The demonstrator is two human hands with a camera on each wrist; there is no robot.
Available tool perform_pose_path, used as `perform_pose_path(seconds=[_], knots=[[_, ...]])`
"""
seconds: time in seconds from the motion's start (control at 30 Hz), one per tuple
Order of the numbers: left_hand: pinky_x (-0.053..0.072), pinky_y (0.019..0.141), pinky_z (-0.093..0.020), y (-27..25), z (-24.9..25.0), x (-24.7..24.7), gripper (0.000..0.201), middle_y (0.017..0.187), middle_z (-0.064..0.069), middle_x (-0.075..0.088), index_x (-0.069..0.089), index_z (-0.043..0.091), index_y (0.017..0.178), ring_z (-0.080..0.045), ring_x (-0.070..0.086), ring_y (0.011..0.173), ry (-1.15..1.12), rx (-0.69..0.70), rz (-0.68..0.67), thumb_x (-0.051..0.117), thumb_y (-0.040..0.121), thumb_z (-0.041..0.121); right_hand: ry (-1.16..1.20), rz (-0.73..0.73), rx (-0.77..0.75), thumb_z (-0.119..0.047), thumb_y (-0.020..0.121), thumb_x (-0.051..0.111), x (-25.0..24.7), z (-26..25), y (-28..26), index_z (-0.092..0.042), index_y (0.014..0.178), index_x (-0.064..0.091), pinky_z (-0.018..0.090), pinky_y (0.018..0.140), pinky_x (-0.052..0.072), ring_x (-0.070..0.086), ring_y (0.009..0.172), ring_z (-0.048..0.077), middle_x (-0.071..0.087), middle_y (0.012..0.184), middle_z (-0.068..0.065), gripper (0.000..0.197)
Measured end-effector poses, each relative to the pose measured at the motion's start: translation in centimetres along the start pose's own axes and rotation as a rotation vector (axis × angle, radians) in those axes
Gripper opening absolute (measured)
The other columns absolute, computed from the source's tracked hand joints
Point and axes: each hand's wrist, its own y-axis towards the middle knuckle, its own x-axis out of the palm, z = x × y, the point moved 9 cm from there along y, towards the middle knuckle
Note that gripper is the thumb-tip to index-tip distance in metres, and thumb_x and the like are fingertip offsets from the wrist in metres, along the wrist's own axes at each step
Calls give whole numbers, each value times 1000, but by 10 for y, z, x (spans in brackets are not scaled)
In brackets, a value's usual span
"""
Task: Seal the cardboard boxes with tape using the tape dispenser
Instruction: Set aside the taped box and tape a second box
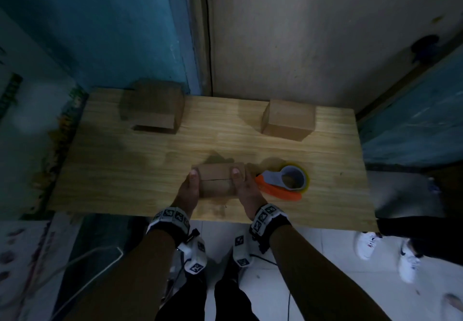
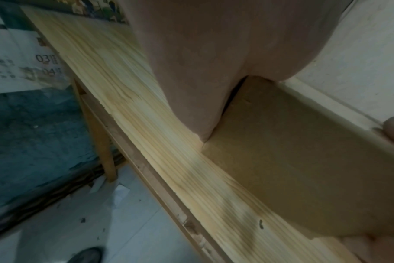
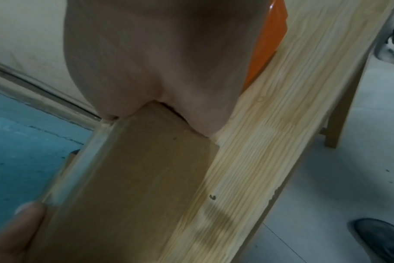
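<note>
A small cardboard box (image 1: 216,180) sits near the front of the wooden table (image 1: 125,165), its two top flaps meeting at a middle seam. My left hand (image 1: 188,188) grips its left end, thumb on top. My right hand (image 1: 244,186) grips its right end the same way. Both wrist views show the box side, cardboard box (image 2: 304,169) and cardboard box (image 3: 133,186), pressed against a palm. Just right of the box lies the tape dispenser (image 1: 283,183), orange and grey with a yellowish tape roll; an orange part of the tape dispenser (image 3: 270,41) shows behind my right hand.
Two more cardboard boxes stand at the back of the table: a larger one with a flap out (image 1: 152,107) at the left, a closed one (image 1: 288,119) at the right. Another person's white shoes (image 1: 385,250) stand on the tiled floor to the right.
</note>
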Motion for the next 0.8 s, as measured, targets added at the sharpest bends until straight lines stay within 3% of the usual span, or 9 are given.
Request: perform_pose_path(seconds=[0.1,0.17,0.3,0.4,0.5,0.57,0.67,0.73,0.8], knots=[[24,103,-22,3,-3,2,57,149,-19,42,43,8,145,-32,40,136,-17,-26,-8,22,105,44,-3,29,-28,-75,86,43,-2,2,1,-21,155,32,48,113,39,43,139,26,40,155,7,89],[28,101,-24,4,-5,5,58,146,-20,44,44,8,144,-33,43,133,-51,-58,-19,23,105,44,20,33,-38,-67,93,45,-1,2,2,-20,154,36,49,111,42,48,134,25,45,151,7,78],[29,100,-25,2,-6,6,58,145,-21,45,44,6,143,-34,44,132,-72,-74,-24,23,105,45,-1,39,7,-82,81,45,-2,7,4,-19,156,30,48,114,38,41,141,26,39,156,6,99],[30,104,-27,1,1,6,59,146,-20,43,41,8,146,-33,42,133,-63,-46,-52,21,105,46,-57,16,-6,-55,102,40,-4,-8,-4,-16,158,25,33,115,31,34,145,27,33,160,8,70],[33,113,-39,7,9,2,72,145,-17,44,40,15,146,-35,43,133,24,16,-74,16,97,62,-209,6,-46,-46,106,35,-10,-13,-1,-11,158,23,23,110,25,31,144,19,36,154,3,64],[45,101,-51,11,15,-5,68,141,-12,46,39,23,145,-38,47,128,83,33,-71,19,94,64,-306,18,-128,-54,104,34,-9,-21,-1,-10,156,28,34,117,27,31,144,21,38,153,3,68],[55,69,-42,14,19,-13,42,140,-4,37,42,33,138,-40,44,124,39,-79,-94,30,102,50,-433,21,-141,-54,103,35,-8,-22,-1,-13,156,27,44,118,24,23,148,28,30,159,9,67],[57,64,-41,16,26,-22,39,139,-7,39,46,29,135,-38,48,118,17,-82,-78,35,102,47,-396,43,-222,-54,101,44,-12,-37,-6,-20,155,27,42,114,29,27,146,26,30,158,7,66],[59,69,-46,18,39,-35,39,128,-7,44,48,23,133,-31,52,105,0,-31,-10,38,102,44,-389,35,-338,-57,91,59,-13,-58,-12,-29,156,21,38,112,32,28,143,18,23,159,-1,80]])
